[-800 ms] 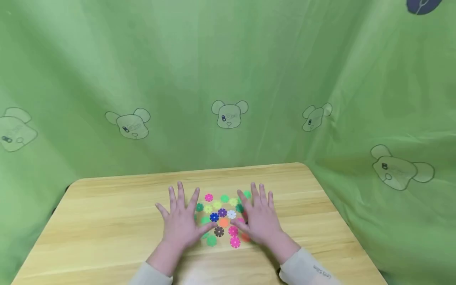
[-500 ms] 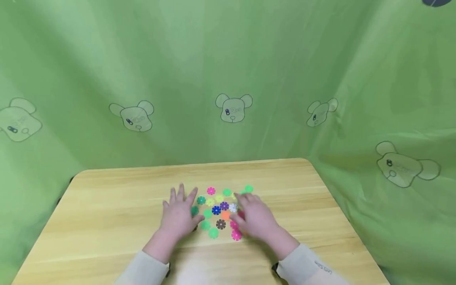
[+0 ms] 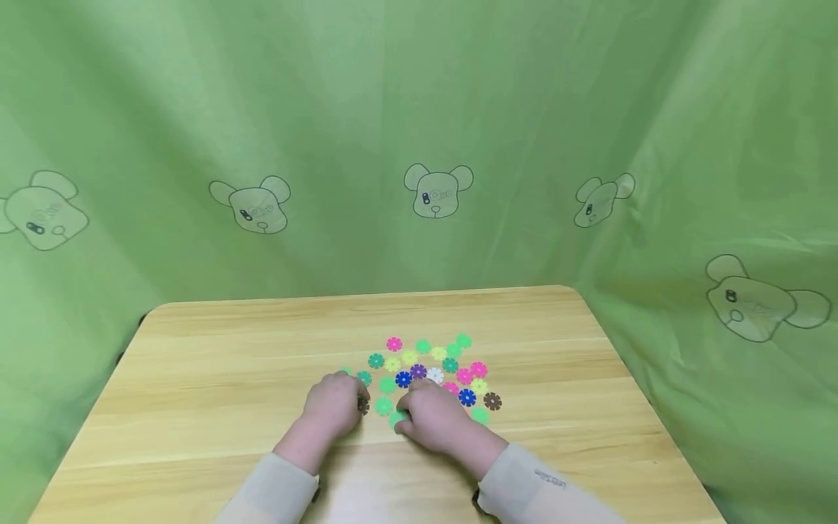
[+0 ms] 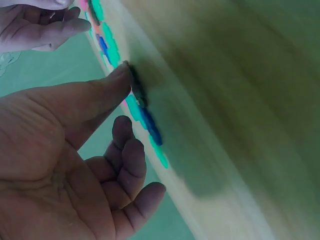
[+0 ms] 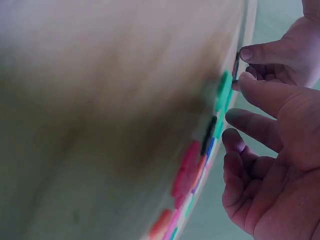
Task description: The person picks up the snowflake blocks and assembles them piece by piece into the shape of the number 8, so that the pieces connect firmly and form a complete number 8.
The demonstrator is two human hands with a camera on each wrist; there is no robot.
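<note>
Several notched plastic building discs lie spread on the wooden table, among them a purple one, a white one and a pink one. My left hand is at their left side, pinching a brown building disc at its edge. In the left wrist view, the thumb meets that dark disc; the index fingertip is hidden. My right hand hovers low over the near discs. Its thumb and index finger stand apart on either side of a green building disc, also seen from above.
The table has rounded far corners. A green curtain with bear-head outlines surrounds it. To the right of my right hand lie a blue disc and another brown disc.
My left hand has gone from spread fingers to curled ones at the brown disc. My right hand has shifted left with its fingers bent, uncovering discs on the right. The head view has tilted slightly.
</note>
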